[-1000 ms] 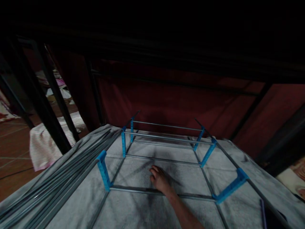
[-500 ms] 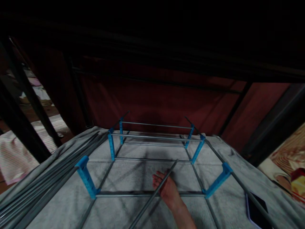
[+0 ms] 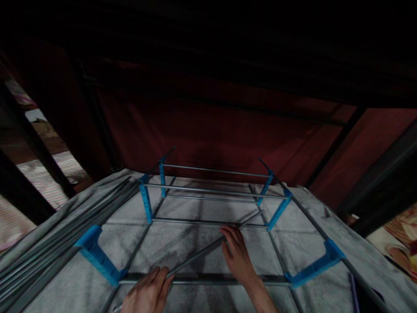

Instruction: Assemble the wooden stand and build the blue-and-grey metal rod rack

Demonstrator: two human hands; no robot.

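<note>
A loose grey metal tube (image 3: 199,255) slants across the lower middle, its far end up to the right. My left hand (image 3: 147,292) is closed around its near part, with a short end showing below the hand. Further along, my right hand (image 3: 238,254) has its fingers curled over the same tube. Both hands are inside a frame of grey tubes joined by blue plastic connectors. The front left connector (image 3: 99,256) and front right connector (image 3: 316,263) lean outward. A crossbar (image 3: 202,282) joins their bottoms, passing close to my hands. Two top crossbars span the back connectors.
A bundle of loose tubes (image 3: 70,237) lies along the left side on the grey cloth (image 3: 185,237). At the lower right, a phone (image 3: 366,295) lies partly under a side tube. Dark posts and a red curtain (image 3: 221,134) stand behind.
My left hand has come into view and holds the tube. My right hand, open under the tube before, now curls over it. The tube lies flatter and further right; the view has shifted slightly.
</note>
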